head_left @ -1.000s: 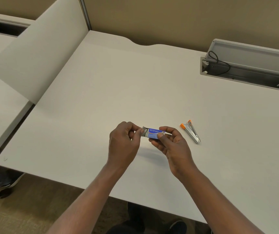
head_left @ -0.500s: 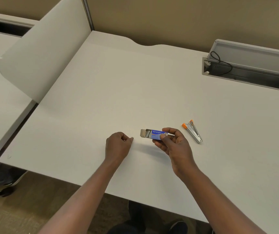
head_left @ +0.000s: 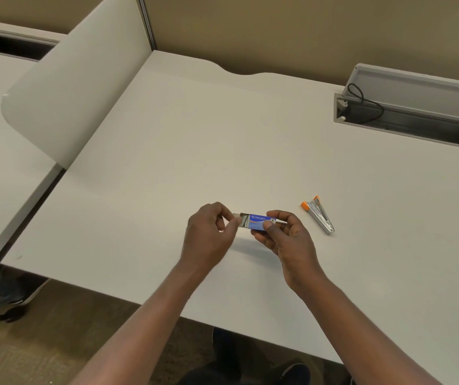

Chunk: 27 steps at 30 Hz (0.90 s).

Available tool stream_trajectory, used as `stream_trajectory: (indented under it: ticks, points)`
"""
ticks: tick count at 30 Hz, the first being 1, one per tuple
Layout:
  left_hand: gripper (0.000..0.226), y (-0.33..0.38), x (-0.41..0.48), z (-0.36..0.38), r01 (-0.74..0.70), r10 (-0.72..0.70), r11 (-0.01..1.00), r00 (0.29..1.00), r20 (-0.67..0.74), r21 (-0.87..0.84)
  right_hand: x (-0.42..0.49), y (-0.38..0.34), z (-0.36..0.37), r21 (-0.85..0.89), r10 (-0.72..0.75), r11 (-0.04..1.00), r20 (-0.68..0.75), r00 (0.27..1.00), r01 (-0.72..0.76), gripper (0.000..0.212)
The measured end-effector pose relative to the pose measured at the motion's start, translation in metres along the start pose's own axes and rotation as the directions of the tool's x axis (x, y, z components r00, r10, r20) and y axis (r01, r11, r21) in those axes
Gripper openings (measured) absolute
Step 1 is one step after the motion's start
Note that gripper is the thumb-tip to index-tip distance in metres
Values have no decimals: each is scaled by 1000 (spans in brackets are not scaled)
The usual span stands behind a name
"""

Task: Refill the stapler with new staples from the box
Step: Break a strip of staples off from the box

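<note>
**Kangaro staple box held in both hands, stapler lying open on the desk**

The staple box [head_left: 258, 221] is a small, flat cardboard carton, blue on its top face with an orange band below; the brand "kangaro" reads in white letters along the blue, while the smaller print under it is too fine to read. The box is held just above the desk [head_left: 183, 140], near its front edge, between the two hands; its left end is open and shows a grey inner face.

The right hand [head_left: 288, 240] grips the box's right half, thumb pressed on top and fingers curled beneath. The left hand [head_left: 208, 232] has its fingers curled, thumb and forefinger pinching at the open end; it seems to hold the grey end flap, though whether any staples are between the fingertips cannot be told at this size.

The stapler [head_left: 320, 215] lies on the desk to the right of the right hand, apart from it; it is a slim mini stapler of bright metal, spread open in a narrow V, with an orange plastic tip on each arm at the far end.

The desk is matte off-white laminate with a wavy back edge; a rounded white divider panel [head_left: 70, 101] stands on its left; at the back right a grey cable tray [head_left: 417, 87] is sunk into the top, its lid raised, with a looped black cable [head_left: 368, 102] inside.
</note>
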<state>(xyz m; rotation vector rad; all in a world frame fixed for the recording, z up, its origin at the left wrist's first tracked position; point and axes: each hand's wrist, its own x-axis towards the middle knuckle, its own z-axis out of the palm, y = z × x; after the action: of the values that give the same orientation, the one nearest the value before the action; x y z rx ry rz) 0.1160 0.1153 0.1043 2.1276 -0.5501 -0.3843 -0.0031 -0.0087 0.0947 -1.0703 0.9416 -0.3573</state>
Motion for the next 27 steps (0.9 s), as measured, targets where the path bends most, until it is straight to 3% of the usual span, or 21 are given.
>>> stream_trajectory:
  ticks: [5, 14, 18, 21, 24, 27]
  points:
    - [15, 7, -6, 11, 36, -31, 997, 997, -77, 62, -2, 0, 5, 4, -6, 1000, 2, 1000, 6, 17]
    - [17, 17, -10, 15, 11, -2, 996, 995, -95, 92, -6, 4, 7, 18, 0, 1000, -8, 1000, 0, 18]
    - [13, 18, -9, 9, 62, -60, 997, 997, -47, 40, -6, 3, 6, 24, 3, 1000, -13, 1000, -3, 17]
    - [4, 19, -7, 1, 176, -173, 983, 984, 53, -54, -7, 2, 6, 36, 9, 999, -13, 1000, -9, 16]
    - [18, 21, -6, -9, 251, -233, 960, 962, 139, -127, -7, 1, 6, 37, 13, 999, -12, 1000, -12, 17]
    - [20, 24, -6, -19, 222, -204, 970, 965, 163, -100, -8, 1, 8, 41, 17, 999, -12, 1000, -17, 17]
